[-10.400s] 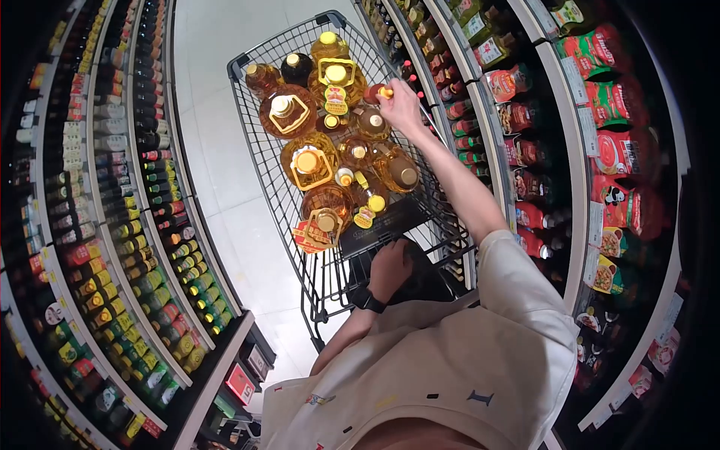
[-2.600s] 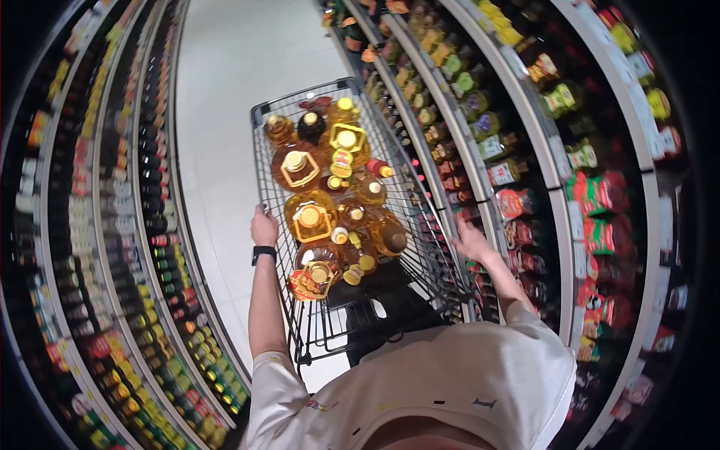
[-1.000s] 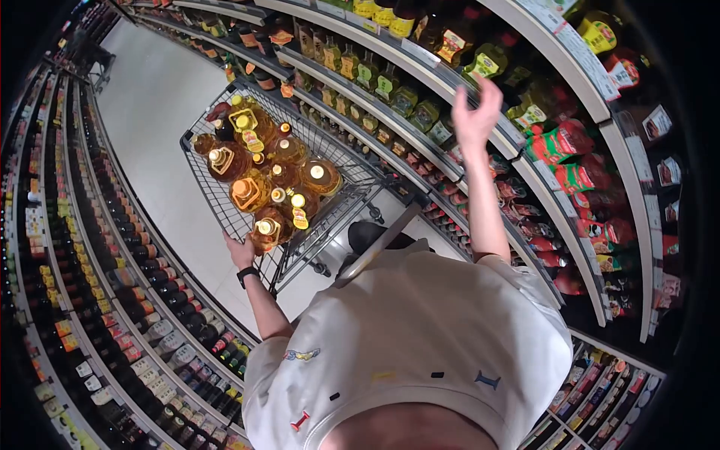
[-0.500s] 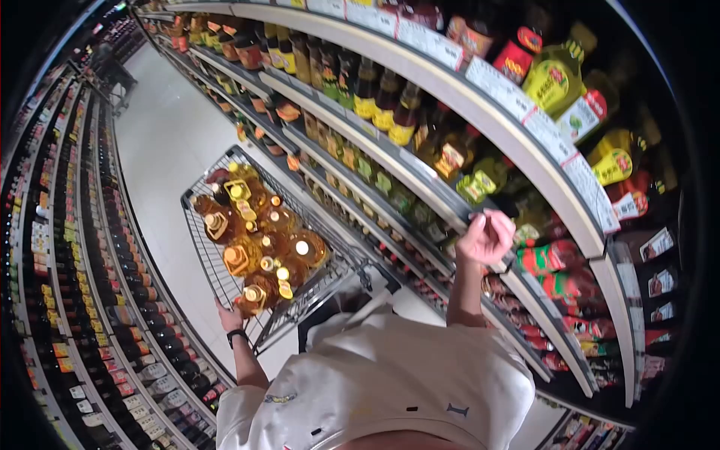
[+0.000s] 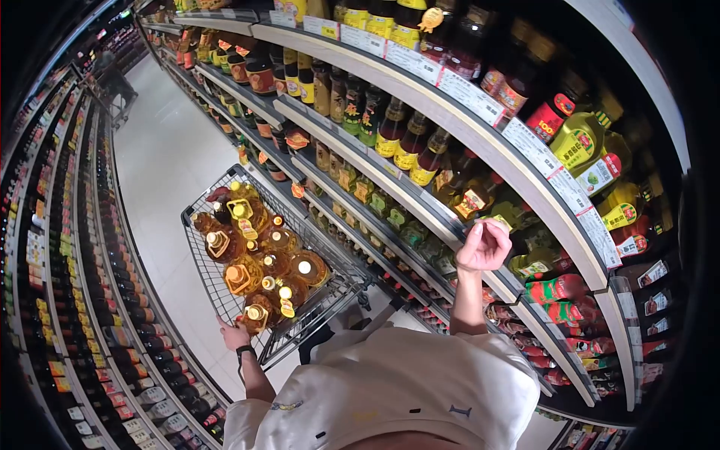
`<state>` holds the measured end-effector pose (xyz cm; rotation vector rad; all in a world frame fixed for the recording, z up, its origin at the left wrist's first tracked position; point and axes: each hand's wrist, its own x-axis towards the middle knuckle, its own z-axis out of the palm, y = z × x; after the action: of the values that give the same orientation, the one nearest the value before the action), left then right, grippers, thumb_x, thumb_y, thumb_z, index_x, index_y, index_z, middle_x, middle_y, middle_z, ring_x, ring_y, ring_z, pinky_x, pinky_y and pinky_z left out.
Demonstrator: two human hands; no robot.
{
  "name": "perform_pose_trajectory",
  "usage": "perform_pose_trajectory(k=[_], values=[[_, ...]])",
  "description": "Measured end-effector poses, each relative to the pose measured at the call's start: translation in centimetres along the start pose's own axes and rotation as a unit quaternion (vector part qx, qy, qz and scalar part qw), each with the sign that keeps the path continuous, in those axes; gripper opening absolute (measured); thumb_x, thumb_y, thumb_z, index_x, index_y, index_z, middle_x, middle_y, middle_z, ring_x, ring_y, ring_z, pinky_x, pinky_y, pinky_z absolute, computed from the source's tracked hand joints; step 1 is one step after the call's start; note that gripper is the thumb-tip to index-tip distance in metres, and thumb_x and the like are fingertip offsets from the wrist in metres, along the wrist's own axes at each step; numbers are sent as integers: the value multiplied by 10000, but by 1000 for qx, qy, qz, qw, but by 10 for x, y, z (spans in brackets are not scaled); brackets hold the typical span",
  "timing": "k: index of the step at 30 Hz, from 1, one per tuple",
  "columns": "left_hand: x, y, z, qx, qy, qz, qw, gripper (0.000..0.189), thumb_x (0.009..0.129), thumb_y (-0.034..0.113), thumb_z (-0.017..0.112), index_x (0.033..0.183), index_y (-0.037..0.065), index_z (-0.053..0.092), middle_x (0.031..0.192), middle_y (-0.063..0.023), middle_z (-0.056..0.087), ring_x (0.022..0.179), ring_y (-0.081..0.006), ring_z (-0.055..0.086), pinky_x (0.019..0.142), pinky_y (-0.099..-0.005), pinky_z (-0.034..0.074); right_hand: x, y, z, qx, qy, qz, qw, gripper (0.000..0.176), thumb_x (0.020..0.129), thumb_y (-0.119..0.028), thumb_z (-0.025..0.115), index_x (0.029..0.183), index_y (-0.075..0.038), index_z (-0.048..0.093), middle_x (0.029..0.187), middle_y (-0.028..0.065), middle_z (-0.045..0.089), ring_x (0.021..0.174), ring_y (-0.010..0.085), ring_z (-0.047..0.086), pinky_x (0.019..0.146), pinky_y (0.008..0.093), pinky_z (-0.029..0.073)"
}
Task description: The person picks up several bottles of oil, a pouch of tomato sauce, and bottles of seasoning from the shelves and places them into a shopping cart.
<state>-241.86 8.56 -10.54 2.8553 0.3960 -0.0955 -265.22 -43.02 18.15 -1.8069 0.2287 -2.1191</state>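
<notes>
My left hand (image 5: 235,334), with a dark band at the wrist, is closed at the near left corner of a wire shopping cart (image 5: 201,259); its fingers show only in part. Several large bottles of golden cooking oil fill the basket, among them one with an orange cap (image 5: 238,276) and one with a white cap (image 5: 306,268). My right hand (image 5: 484,246) is raised before the right-hand shelves, fingers curled in and nothing visible in them. Close behind it are bottles of yellow-green oil (image 5: 532,262) on a shelf.
Curved-looking shelves on the right carry sauce bottles with yellow labels (image 5: 409,150), red-and-green packets (image 5: 555,289) and a price strip (image 5: 472,97). Shelves of bottles (image 5: 112,300) line the left. Pale floor (image 5: 154,127) runs between, with another cart (image 5: 116,90) far off.
The right-hand shelves have shifted rightward and down in view. My right hand has turned slightly, its fingers still curled. My left hand stays by the cart corner.
</notes>
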Motion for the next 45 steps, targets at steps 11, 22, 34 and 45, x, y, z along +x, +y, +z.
perform_pose_trajectory(k=[11,22,34,45], values=[[60,-11,3,-180,59,83,978,497,864,181,572,1312,-3,461,1202,-264,526,1110,-428,528,961,-449,427,107,-35,110,-215,-48,-175,959,116,752,67,664,862,33,654,792,139,665,655,232,639,596,290,520],[131,14,-1,-77,12,78,994,359,855,257,565,1165,76,581,1102,-209,557,938,-400,606,779,-485,504,212,-14,181,-448,-47,-109,886,484,816,-389,715,1111,-13,640,924,159,704,761,259,709,714,353,555],[178,79,-44,-168,40,17,985,584,851,254,637,1335,-1,435,1241,-233,536,1113,-403,524,970,-489,410,205,-42,188,-394,-24,-71,916,434,840,-300,685,1097,22,552,909,179,665,749,351,637,711,438,519],[-12,313,-226,-634,-537,379,407,460,978,254,496,1307,-53,399,1100,-213,631,943,-316,666,837,-399,534,87,-156,187,190,-231,254,920,707,862,-129,641,1454,19,285,1138,232,620,1020,296,645,929,386,496]])
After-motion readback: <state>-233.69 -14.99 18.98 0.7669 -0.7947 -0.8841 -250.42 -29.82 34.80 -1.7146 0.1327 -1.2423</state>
